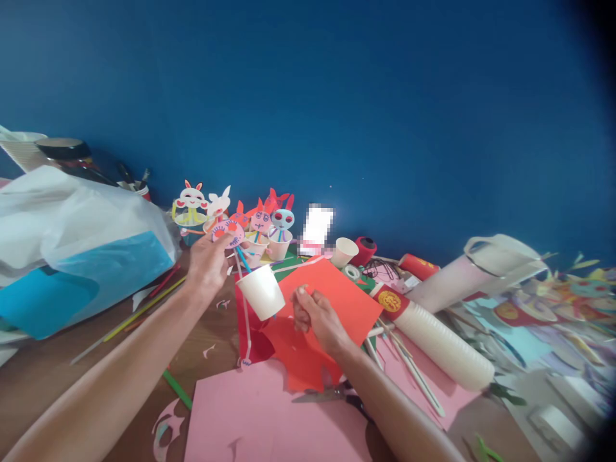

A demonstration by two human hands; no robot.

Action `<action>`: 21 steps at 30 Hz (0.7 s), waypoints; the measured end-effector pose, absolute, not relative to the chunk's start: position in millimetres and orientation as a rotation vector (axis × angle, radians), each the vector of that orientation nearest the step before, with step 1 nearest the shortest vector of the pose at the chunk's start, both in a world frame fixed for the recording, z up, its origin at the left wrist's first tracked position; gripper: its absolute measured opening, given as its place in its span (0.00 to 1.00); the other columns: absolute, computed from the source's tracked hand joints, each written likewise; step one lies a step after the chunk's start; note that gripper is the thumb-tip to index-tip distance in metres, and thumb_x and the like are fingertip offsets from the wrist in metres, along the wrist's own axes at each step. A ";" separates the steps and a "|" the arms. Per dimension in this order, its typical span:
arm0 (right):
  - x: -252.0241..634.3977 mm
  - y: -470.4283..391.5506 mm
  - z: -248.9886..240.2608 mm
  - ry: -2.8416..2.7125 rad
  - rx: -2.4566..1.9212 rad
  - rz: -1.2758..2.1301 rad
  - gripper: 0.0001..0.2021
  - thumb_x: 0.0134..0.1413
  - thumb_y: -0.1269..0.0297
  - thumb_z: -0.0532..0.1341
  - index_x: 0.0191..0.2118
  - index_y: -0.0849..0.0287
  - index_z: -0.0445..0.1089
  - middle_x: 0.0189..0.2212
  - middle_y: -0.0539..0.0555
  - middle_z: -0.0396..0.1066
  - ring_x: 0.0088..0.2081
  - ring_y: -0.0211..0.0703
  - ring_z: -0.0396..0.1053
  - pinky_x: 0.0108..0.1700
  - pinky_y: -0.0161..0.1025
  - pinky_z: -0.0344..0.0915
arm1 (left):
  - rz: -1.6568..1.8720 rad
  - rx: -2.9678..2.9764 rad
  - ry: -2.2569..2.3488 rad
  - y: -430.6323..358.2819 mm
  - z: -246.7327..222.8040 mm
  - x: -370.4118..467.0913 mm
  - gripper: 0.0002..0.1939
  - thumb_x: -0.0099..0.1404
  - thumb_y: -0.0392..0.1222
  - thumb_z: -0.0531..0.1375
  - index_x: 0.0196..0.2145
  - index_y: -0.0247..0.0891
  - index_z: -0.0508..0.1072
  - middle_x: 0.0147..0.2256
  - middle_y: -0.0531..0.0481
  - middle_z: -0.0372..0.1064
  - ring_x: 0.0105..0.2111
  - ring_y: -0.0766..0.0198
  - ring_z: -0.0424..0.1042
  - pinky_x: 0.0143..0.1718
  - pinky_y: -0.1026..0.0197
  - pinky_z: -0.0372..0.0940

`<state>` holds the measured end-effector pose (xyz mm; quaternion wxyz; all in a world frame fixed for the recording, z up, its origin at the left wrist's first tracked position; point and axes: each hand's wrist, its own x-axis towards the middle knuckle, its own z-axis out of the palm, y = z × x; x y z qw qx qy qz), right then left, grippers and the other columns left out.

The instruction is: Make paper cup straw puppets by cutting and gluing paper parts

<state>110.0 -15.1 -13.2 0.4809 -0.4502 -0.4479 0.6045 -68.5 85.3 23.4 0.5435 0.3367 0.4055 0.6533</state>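
Note:
My left hand (209, 263) pinches the edge of a pink paper face (228, 235) with drawn-on eyes and mouth. A blue straw runs down from the face into a tilted white paper cup (262, 292), and a long thin paper strip (246, 308) with a small drawn end hangs beside it. My right hand (315, 314) is closed just right of the cup, apart from it, over orange-red paper (346, 292). Its thumb presses on curled fingers; whatever may be between them is hidden. Scissors (332, 393) lie partly under my right forearm.
Several cup puppets (260, 221) stand by the blue wall. Pink paper (250, 417) lies in front. Rightward are a stack of paper cups (443, 346), a tape roll (352, 273) and a white jug (452, 276). A plastic bag (86, 218) sits at left.

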 end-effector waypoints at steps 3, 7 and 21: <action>112.2 -12.3 -18.3 -1.105 -1.067 1.518 0.19 0.52 0.48 0.51 0.27 0.61 0.63 0.16 0.45 0.57 0.18 0.32 0.59 0.25 0.33 0.58 | 1.507 0.806 0.975 86.1 21.2 -70.1 0.05 0.48 0.35 0.60 0.27 0.39 0.69 0.20 0.53 0.68 0.20 0.63 0.68 0.20 0.62 0.64; 113.2 -8.4 -24.0 -1.085 -1.077 1.466 0.14 0.51 0.55 0.55 0.30 0.62 0.67 0.24 0.50 0.64 0.24 0.34 0.62 0.30 0.34 0.60 | 1.483 0.807 0.969 86.3 19.4 -70.5 0.07 0.48 0.36 0.60 0.29 0.38 0.69 0.19 0.53 0.67 0.18 0.63 0.68 0.18 0.63 0.63; 103.2 -18.9 -22.8 -1.344 -1.170 1.374 0.23 0.43 0.51 0.61 0.44 0.59 0.66 0.28 0.52 0.69 0.29 0.39 0.65 0.27 0.32 0.60 | 1.509 0.796 0.970 82.5 15.3 -58.8 0.05 0.49 0.36 0.60 0.27 0.38 0.69 0.22 0.51 0.70 0.21 0.62 0.70 0.21 0.63 0.65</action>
